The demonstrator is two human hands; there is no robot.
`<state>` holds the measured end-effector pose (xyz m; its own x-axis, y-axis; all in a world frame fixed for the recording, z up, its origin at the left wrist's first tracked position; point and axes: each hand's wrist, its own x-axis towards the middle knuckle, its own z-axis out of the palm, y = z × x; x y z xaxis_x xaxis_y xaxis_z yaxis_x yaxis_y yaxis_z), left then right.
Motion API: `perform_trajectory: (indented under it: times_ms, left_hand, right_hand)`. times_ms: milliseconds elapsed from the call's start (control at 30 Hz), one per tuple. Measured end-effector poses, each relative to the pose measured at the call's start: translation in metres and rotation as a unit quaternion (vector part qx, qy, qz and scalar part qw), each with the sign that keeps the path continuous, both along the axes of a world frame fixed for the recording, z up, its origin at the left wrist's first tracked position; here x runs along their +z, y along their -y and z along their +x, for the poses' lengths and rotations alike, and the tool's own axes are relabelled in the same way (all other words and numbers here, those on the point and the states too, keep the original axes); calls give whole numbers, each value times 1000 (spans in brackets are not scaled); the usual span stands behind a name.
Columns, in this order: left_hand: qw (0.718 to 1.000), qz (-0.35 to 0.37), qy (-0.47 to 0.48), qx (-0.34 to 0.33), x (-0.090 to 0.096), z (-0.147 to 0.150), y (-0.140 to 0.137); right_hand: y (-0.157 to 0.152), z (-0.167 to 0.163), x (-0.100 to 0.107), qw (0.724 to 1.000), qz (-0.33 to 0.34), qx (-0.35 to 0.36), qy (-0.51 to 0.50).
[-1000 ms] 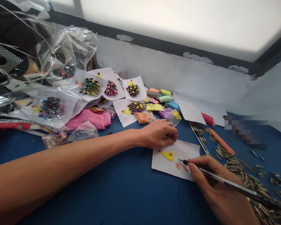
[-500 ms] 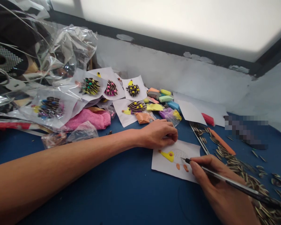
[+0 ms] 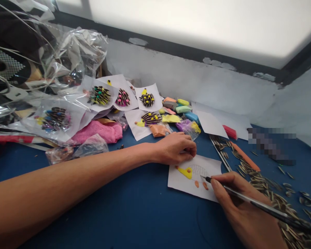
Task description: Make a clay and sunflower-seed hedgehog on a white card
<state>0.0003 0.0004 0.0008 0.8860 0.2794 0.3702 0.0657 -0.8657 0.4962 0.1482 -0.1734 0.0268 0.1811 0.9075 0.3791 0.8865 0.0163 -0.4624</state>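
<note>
A small white sheet of paper (image 3: 181, 181) lies on the blue tabletop. It bears a pencil-thin hedgehog outline with hatching, a yellow clay head (image 3: 186, 172) with brown dots, and two brown clay feet (image 3: 205, 186). My left hand (image 3: 175, 148) rests on the paper's upper left edge, fingers curled and thumb pressing there; the fingertips are partly hidden. Gripped in my right hand (image 3: 248, 207) is a slim pen (image 3: 239, 195) with a clear and black barrel. Its tip touches the hatched body, near the lower right of the outline.
Finished hedgehog pictures (image 3: 148, 100) with seed spines lie at the back left, beside a pink cloth (image 3: 98, 131) and plastic bags (image 3: 75, 48). Coloured clay packs (image 3: 183, 109) sit behind my left hand. Striped sunflower seeds (image 3: 269, 193) and an orange strip (image 3: 245, 156) lie at right.
The pen tip has shifted very slightly, and the hatching inside the outline looks denser. My left hand stays in place.
</note>
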Motion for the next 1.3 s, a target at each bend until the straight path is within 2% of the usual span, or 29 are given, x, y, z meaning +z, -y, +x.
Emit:
perform_trajectory:
  times_ms: [167,333,767,1300]
  left_hand:
    - [1000,1,-1,-1,0,0,0]
    - [1000,1,6,-3,-1,0,0]
    - [1000,-1,-2,0,0,0,1]
    - [1000,-1,-4,2,1,-1,1]
  right_hand:
    - [1,0,2,1000,2,-1,5]
    - [0,-1,3,999,19,-39,24]
    - [2,1,1,998,-37,-47,2]
    - [0,-2,6,999,-7,-29,-16]
